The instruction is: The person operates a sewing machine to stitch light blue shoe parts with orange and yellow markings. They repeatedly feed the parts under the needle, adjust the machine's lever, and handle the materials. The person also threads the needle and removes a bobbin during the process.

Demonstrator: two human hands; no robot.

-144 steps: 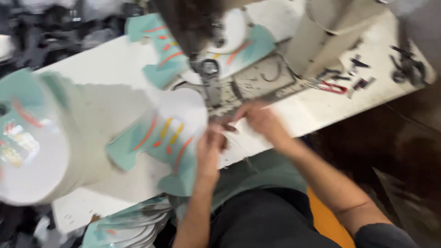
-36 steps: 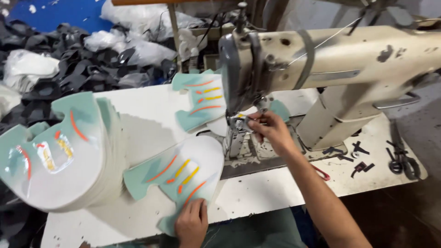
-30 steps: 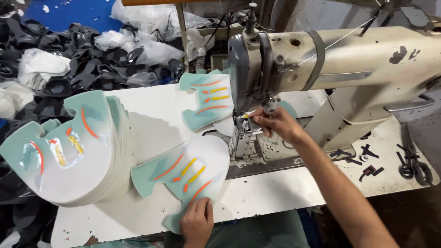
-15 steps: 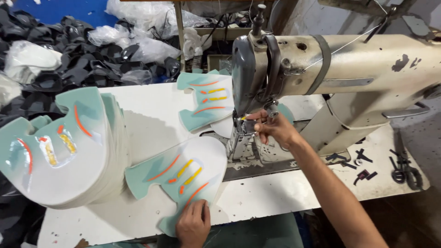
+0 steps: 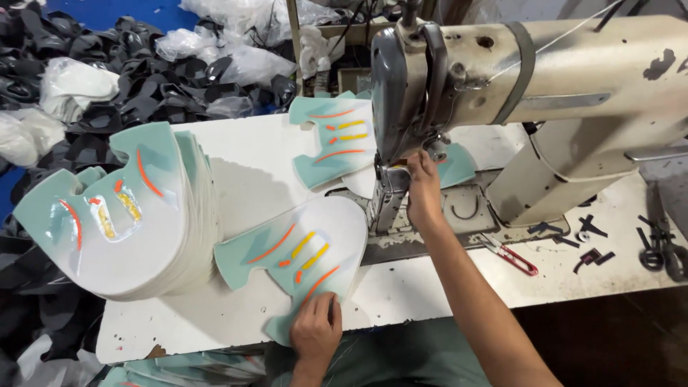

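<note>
A cream industrial sewing machine (image 5: 566, 86) stands on a white table (image 5: 258, 165). My right hand (image 5: 423, 190) reaches up to the needle area under the machine head, fingers pinched there; whether it holds thread I cannot tell. My left hand (image 5: 315, 331) presses flat on the near edge of a white and mint shoe-upper piece (image 5: 297, 254) with orange and yellow stripes, lying beside the machine's post. A second such piece (image 5: 337, 143) lies behind the needle.
A tall stack of the same pieces (image 5: 122, 211) fills the table's left. Red-handled snips (image 5: 512, 256) and black scissors (image 5: 663, 251) lie at the right among small scraps. Piles of black and white material (image 5: 107, 72) sit behind the table.
The view has shifted and steadied over the machine. My right hand moved from the table surface up to the needle area. My left hand stays on the piece's near edge.
</note>
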